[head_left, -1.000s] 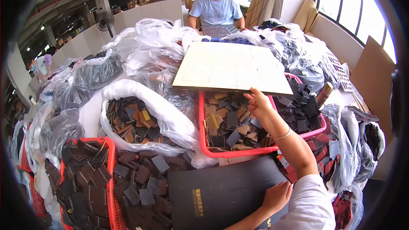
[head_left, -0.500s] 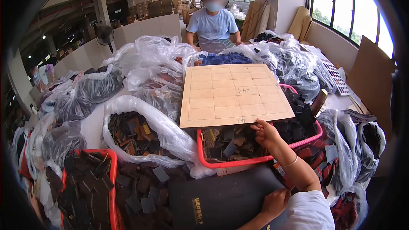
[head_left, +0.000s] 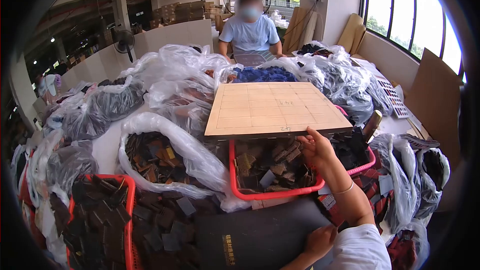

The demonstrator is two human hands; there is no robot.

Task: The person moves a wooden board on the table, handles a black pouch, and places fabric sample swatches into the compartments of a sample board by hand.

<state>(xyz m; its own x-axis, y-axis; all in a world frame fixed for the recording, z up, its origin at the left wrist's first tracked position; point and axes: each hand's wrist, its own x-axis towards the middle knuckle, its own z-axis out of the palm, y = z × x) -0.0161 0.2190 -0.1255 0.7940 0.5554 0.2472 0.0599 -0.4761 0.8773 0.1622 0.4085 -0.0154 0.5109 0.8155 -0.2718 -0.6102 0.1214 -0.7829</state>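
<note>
My right hand (head_left: 316, 145) holds the front edge of a light wooden board (head_left: 275, 107) marked with a pencilled grid, thumb on top and fingers below. The board lies tilted above a red basket (head_left: 272, 195) of brown and grey carpet pieces (head_left: 277, 162). Below, my left hand (head_left: 320, 242) rests on a black folder (head_left: 250, 235) with gold lettering, partly hidden by my right sleeve; its fingers are curled, and what they grip, if anything, is hidden.
Opposite sits a co-worker (head_left: 248, 32) in a light blue shirt. Plastic bags (head_left: 175, 80) of pieces crowd the table. Another red basket (head_left: 131, 220) stands at the lower left, a pink basket (head_left: 365, 167) at the right. An open bag (head_left: 155, 155) lies left of centre.
Compared with one second ago, the board and my right hand are lower in view, and the board's grid is plainer. Since half a second ago, its front edge has risen slightly, showing more of the basket.
</note>
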